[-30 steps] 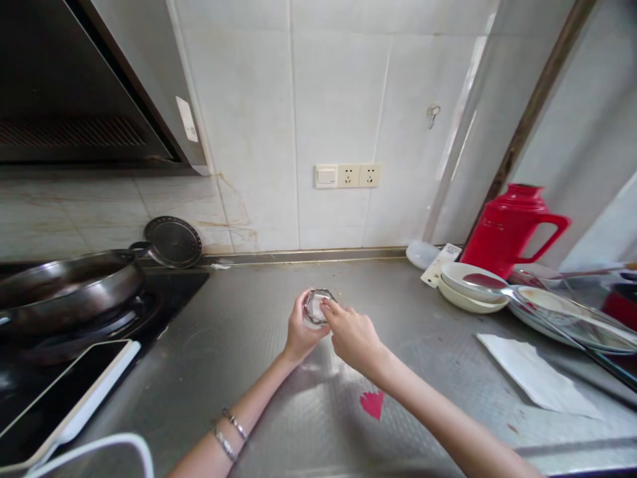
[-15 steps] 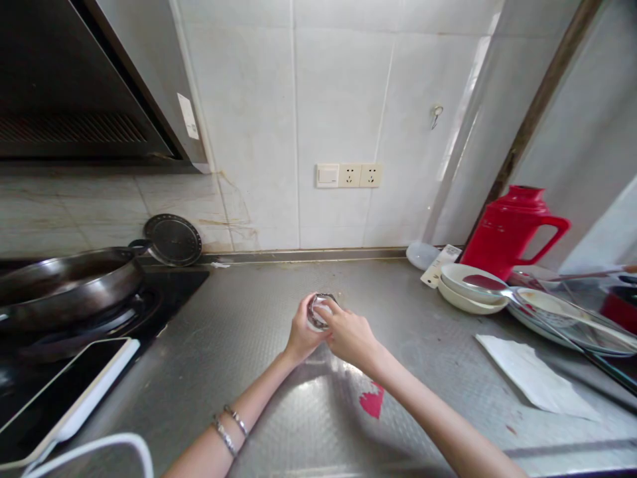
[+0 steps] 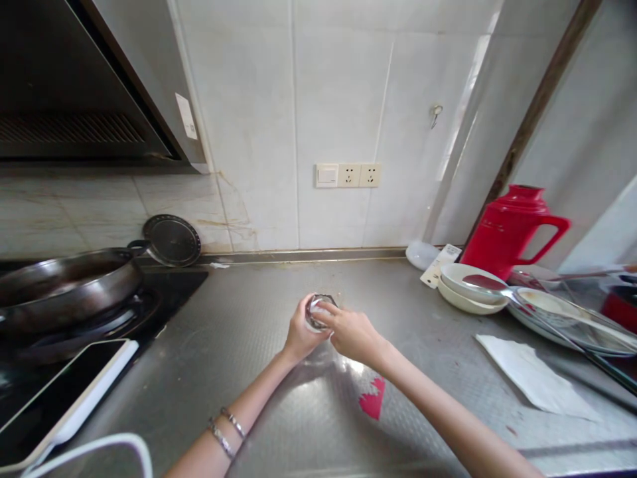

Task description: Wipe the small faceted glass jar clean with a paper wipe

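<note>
In the head view my left hand (image 3: pixel 302 334) wraps round a small clear glass (image 3: pixel 315 324) with a dark-looking rim, near the middle of the counter. My right hand (image 3: pixel 354 333) comes in from the right, its fingers bent into the glass's mouth. Something whitish shows inside by those fingertips; whether it is paper, cloth or only the glass itself I cannot tell. The glass's lower part is covered by both hands. A pink heart-shaped patch (image 3: pixel 372 399) with a ragged edge lies below my right wrist.
Left, a metal pan (image 3: pixel 70 282) sits on the black stove (image 3: pixel 174 292), with a white-edged device (image 3: pixel 94 382) in front. Right are a red thermos jug (image 3: pixel 510 229), stacked white bowls (image 3: pixel 465 305), plates with utensils, and a white paper sheet (image 3: pixel 535 378). Wall sockets (image 3: pixel 359 175) are behind.
My right hand has turned slightly, its fingers lying flatter across the glass's mouth. My left hand keeps its hold and has barely shifted.
</note>
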### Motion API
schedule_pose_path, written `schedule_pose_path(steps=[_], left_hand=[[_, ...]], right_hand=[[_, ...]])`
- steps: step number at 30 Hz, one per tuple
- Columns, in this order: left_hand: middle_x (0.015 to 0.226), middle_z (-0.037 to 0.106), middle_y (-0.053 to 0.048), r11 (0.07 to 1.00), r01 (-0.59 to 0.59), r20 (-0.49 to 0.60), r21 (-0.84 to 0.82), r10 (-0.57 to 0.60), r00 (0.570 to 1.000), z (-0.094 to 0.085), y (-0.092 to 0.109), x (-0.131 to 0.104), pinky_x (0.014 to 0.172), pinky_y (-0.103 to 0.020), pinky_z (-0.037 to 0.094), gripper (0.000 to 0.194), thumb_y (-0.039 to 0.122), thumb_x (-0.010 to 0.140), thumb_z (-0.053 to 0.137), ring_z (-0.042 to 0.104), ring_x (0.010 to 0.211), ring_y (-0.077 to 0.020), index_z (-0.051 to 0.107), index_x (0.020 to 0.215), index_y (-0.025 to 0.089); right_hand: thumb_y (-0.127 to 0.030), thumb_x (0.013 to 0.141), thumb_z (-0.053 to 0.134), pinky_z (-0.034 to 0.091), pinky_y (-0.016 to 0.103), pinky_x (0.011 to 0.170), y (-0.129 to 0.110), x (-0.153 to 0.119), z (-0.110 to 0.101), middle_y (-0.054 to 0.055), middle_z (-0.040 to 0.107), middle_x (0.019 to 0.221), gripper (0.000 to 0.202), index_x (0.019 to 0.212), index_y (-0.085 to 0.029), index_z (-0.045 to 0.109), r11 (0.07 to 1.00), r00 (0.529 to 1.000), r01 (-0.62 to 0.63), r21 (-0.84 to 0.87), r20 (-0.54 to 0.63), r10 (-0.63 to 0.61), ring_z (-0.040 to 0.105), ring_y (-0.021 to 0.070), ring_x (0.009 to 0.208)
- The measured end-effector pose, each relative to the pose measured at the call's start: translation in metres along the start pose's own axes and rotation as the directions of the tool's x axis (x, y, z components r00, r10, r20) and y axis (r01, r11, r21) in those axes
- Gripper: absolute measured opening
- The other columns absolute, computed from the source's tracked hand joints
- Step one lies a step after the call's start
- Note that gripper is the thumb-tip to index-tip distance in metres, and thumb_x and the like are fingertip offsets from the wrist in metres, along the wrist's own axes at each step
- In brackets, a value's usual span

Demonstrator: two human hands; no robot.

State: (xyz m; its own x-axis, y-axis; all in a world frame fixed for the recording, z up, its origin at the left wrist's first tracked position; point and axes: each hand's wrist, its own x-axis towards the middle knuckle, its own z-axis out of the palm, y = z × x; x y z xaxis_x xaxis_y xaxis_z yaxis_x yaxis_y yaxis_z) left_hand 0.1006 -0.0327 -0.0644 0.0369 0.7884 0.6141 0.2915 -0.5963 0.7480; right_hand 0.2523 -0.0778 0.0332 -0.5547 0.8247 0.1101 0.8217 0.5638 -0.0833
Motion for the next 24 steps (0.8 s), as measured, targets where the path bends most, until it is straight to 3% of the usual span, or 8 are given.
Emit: schedule_pose_path(steps=[4, 9, 15, 19, 22, 24], left_hand=[[0.12, 0.06, -0.013, 0.999, 0.046, 0.012, -0.028, -0.046, 0.999, 0.003, 0.002, -0.001, 0.099, -0.041, 0.045, 0.079, 0.028, 0.058, 0.08, 0.058, 0.112, -0.0262, 0.042, 0.126, 0.018], [0.119, 0.061, -0.014, 0.979, 0.096, 0.009, -0.178, -0.096, 0.995, 0.001, 0.007, 0.007, 0.097, -0.039, 0.047, 0.081, 0.029, 0.055, 0.084, 0.058, 0.112, -0.0263, 0.043, 0.124, 0.017], [0.121, 0.059, -0.015, 0.947, 0.134, 0.093, -0.292, -0.112, 0.989, -0.007, 0.013, 0.018, 0.099, -0.04, 0.044, 0.082, 0.025, 0.052, 0.086, 0.057, 0.114, -0.0273, 0.045, 0.122, 0.017], [0.124, 0.058, -0.016, 0.923, 0.198, 0.187, -0.329, -0.142, 0.972, -0.011, 0.017, 0.019, 0.101, -0.041, 0.042, 0.083, 0.022, 0.052, 0.086, 0.056, 0.115, -0.0284, 0.045, 0.124, 0.018], [0.128, 0.056, -0.014, 0.861, 0.27, 0.257, -0.431, -0.169, 0.951, -0.018, 0.02, 0.02, 0.104, -0.043, 0.039, 0.08, 0.02, 0.053, 0.084, 0.054, 0.118, -0.0289, 0.048, 0.124, 0.02], [0.129, 0.056, -0.013, 0.753, 0.34, 0.29, -0.564, -0.206, 0.935, -0.025, 0.02, 0.024, 0.105, -0.043, 0.038, 0.065, 0.023, 0.059, 0.078, 0.052, 0.121, -0.0295, 0.055, 0.119, 0.018]], right_hand=[[-0.008, 0.077, 0.049, 0.048, 0.029, 0.067, -0.001, 0.001, 0.001, 0.004, 0.053, 0.129, 0.054, 0.125, -0.033, 0.047, 0.993, 0.996, -0.077, -0.088, -0.058, 0.072, 0.057, 0.0237, 0.102], [-0.013, 0.079, 0.054, 0.045, 0.025, 0.064, 0.012, 0.004, -0.009, 0.002, 0.06, 0.113, 0.036, 0.112, -0.03, 0.055, 1.0, 0.999, 0.025, -0.013, -0.026, -0.025, 0.061, 0.0197, 0.093], [-0.023, 0.088, 0.054, 0.043, 0.024, 0.067, 0.023, 0.005, -0.013, 0.0, 0.059, 0.118, 0.019, 0.104, -0.029, 0.06, 0.993, 0.99, 0.117, 0.006, -0.081, -0.116, 0.063, 0.0171, 0.094], [-0.023, 0.09, 0.051, 0.041, 0.023, 0.063, 0.026, 0.004, -0.014, -0.001, 0.061, 0.121, 0.019, 0.106, -0.03, 0.06, 0.987, 0.986, 0.156, -0.043, -0.049, -0.158, 0.064, 0.0164, 0.091], [-0.023, 0.091, 0.051, 0.038, 0.023, 0.059, 0.031, 0.003, -0.016, -0.001, 0.062, 0.12, 0.019, 0.107, -0.03, 0.059, 0.981, 0.983, 0.175, -0.082, -0.043, -0.179, 0.065, 0.0154, 0.085], [-0.023, 0.091, 0.051, 0.036, 0.022, 0.057, 0.035, 0.002, -0.018, -0.003, 0.063, 0.117, 0.017, 0.104, -0.029, 0.06, 0.974, 0.978, 0.196, -0.111, -0.056, -0.203, 0.065, 0.0156, 0.085]])
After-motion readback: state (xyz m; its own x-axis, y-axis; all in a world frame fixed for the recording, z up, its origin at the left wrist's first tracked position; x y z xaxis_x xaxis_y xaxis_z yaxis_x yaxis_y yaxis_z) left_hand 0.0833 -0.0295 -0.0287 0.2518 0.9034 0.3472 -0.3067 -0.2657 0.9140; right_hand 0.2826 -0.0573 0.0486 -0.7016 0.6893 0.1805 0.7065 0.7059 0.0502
